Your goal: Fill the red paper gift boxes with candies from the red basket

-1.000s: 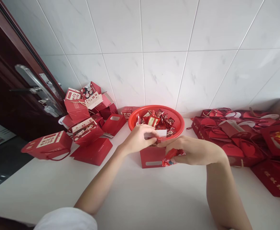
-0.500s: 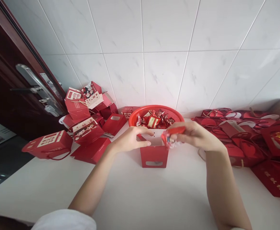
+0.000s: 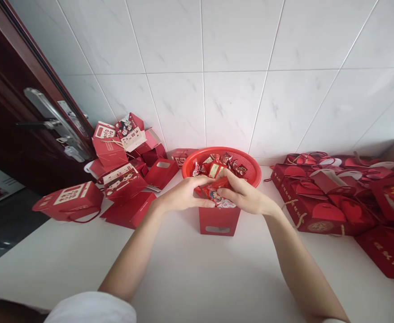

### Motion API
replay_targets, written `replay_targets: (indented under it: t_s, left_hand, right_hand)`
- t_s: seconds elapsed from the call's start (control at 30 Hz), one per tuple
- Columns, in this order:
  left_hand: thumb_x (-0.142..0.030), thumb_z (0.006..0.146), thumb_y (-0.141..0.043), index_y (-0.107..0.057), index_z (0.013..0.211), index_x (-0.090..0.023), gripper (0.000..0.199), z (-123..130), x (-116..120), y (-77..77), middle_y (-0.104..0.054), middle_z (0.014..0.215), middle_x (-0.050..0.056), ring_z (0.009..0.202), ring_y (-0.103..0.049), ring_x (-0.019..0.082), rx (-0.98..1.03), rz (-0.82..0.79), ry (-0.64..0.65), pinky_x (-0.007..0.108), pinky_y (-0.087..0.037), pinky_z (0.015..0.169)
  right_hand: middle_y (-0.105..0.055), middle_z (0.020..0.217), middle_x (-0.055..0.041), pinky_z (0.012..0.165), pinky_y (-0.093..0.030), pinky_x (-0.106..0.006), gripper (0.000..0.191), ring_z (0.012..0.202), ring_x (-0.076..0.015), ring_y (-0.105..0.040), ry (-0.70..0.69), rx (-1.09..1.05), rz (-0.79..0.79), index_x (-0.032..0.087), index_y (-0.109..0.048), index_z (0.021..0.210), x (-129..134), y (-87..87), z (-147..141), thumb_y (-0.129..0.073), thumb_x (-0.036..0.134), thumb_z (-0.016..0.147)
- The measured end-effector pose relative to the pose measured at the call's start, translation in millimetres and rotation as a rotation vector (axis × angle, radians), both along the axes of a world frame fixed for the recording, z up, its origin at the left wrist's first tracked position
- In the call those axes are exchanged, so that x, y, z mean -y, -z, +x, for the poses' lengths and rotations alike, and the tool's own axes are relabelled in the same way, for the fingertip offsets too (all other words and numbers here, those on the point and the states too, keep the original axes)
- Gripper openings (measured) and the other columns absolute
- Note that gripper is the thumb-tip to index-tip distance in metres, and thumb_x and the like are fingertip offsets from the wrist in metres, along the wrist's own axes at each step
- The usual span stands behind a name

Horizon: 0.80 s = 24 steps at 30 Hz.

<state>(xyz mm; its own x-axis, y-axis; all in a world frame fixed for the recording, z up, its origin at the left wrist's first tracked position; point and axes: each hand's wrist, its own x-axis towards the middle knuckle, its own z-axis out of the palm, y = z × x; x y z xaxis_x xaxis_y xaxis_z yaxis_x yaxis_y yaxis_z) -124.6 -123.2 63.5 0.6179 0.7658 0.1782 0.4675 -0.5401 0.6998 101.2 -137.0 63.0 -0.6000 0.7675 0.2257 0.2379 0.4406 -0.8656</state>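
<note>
A red paper gift box (image 3: 217, 220) with a cut-out slot in its front stands upright on the white table, its top open. My left hand (image 3: 183, 195) is curved around the box's upper left edge, thumb at the front rim. Pinched in my right hand (image 3: 247, 194) is a shiny red and white candy packet (image 3: 220, 192), low over the opening and partly inside it. The fingers of both hands partly hide the packet and the rim. Just behind the box sits a red plastic basket (image 3: 256, 176) with wrapped candies (image 3: 214, 169) inside.
Several red gift boxes (image 3: 129, 184) are piled at the left, one with a cord handle (image 3: 71, 202) lying nearer the edge. Rows of closed red boxes (image 3: 321, 215) fill the right side. A tiled wall (image 3: 234, 107) rises behind, and a dark door (image 3: 8, 103) stands far left.
My right hand has moved left and brought the candy packet from beside the box to its opening. My left hand has stayed at the box's edge.
</note>
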Motion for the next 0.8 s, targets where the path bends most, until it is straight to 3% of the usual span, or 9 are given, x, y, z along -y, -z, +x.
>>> replay_targets:
  t_s: [0.2, 0.37, 0.47, 0.63, 0.8]
  left_hand:
    - [-0.046, 0.077, -0.082, -0.060, 0.138, -0.028, 0.068, -4, -6, 5.4, -0.066, 0.134, 0.008, 0.122, -0.062, 0.028, -0.010, -0.008, 0.035, 0.038, -0.052, 0.099]
    - [-0.044, 0.074, -0.084, -0.057, 0.142, -0.032, 0.074, -6, -8, 5.8, -0.064, 0.137, 0.007, 0.132, -0.055, 0.029, -0.026, -0.013, 0.096, 0.041, -0.047, 0.106]
    - [-0.042, 0.076, -0.083, -0.057, 0.142, -0.032, 0.072, -4, -7, 5.2, -0.061, 0.143, 0.007, 0.134, -0.054, 0.029, -0.043, -0.002, 0.076, 0.040, -0.048, 0.105]
    - [-0.039, 0.075, -0.084, -0.059, 0.140, -0.032, 0.070, -3, -8, 6.9, -0.062, 0.142, 0.007, 0.136, -0.052, 0.030, -0.051, 0.016, 0.106, 0.041, -0.047, 0.107]
    - [-0.037, 0.076, -0.083, -0.057, 0.142, -0.033, 0.071, -5, -8, 7.3, -0.058, 0.147, 0.006, 0.139, -0.049, 0.029, -0.052, 0.006, 0.118, 0.042, -0.044, 0.111]
  right_hand:
    - [-0.066, 0.094, -0.0022, 0.071, -0.044, -0.028, 0.011, 0.080, -0.0147, -0.059, -0.166, 0.202, 0.047, 0.019, -0.058, 0.102, 1, -8.6, 7, -0.054, 0.026, 0.094]
    - [-0.052, 0.073, 0.0018, 0.057, -0.034, -0.026, 0.023, 0.061, -0.0115, -0.043, -0.194, 0.404, 0.077, 0.019, -0.064, 0.096, 0, -10.7, 9, -0.047, 0.035, 0.100]
    - [-0.057, 0.080, -0.0001, 0.061, -0.038, -0.027, 0.025, 0.066, -0.0129, -0.048, -0.135, 0.423, 0.112, 0.020, -0.061, 0.099, 2, -8.4, 4, -0.037, 0.027, 0.102]
    - [-0.061, 0.082, -0.0026, 0.057, -0.033, -0.028, 0.028, 0.063, -0.0130, -0.049, -0.062, 0.567, 0.233, 0.020, -0.063, 0.088, 2, -0.5, -12, -0.038, 0.022, 0.101]
    - [-0.069, 0.100, -0.0062, 0.062, -0.036, -0.029, 0.031, 0.079, -0.0162, -0.058, -0.026, 0.573, 0.194, 0.018, -0.067, 0.092, -1, 1.9, -17, -0.038, 0.023, 0.103]
